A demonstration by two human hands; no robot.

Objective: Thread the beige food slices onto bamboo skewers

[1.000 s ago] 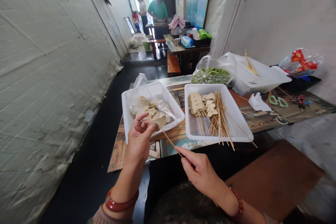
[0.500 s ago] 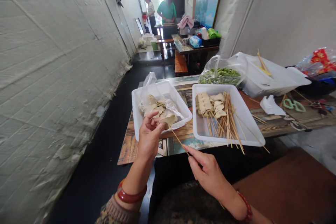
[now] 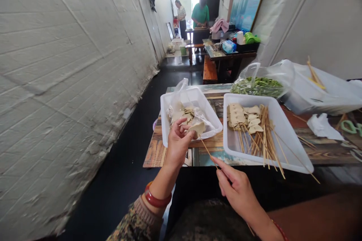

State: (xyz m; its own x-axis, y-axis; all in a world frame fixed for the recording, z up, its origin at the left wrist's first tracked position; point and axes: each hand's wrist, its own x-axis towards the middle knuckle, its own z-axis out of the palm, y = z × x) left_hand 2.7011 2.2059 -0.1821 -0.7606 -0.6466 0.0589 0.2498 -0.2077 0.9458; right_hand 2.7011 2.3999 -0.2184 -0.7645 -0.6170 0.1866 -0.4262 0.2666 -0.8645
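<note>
My left hand [image 3: 178, 141] pinches a thin, pale beige slice of food [image 3: 197, 128] over the left white tray [image 3: 217, 127]. My right hand [image 3: 236, 184] grips a thin bamboo skewer [image 3: 207, 150], whose far end meets the slice at my left fingers. Whether the tip has gone through the slice I cannot tell. Inside the left tray, a clear plastic bag [image 3: 181, 92] holds more such slices [image 3: 188, 113]. The right white tray [image 3: 295, 158] holds several skewered slices [image 3: 236, 114] and a bundle of skewers [image 3: 267, 131].
Behind the trays lies a clear bag of green vegetables [image 3: 263, 86]. A larger white bin [image 3: 316, 99] with sticks stands at right, near crumpled tissue [image 3: 324, 126] and green-handled scissors [image 3: 349, 127]. Two people [image 3: 200, 14] stand far back, beyond another table [image 3: 216, 52]. A wall runs along the left.
The view has swung left, so the table and trays sit further right in the picture. Both hands keep their hold on the slice and the skewer, almost unchanged.
</note>
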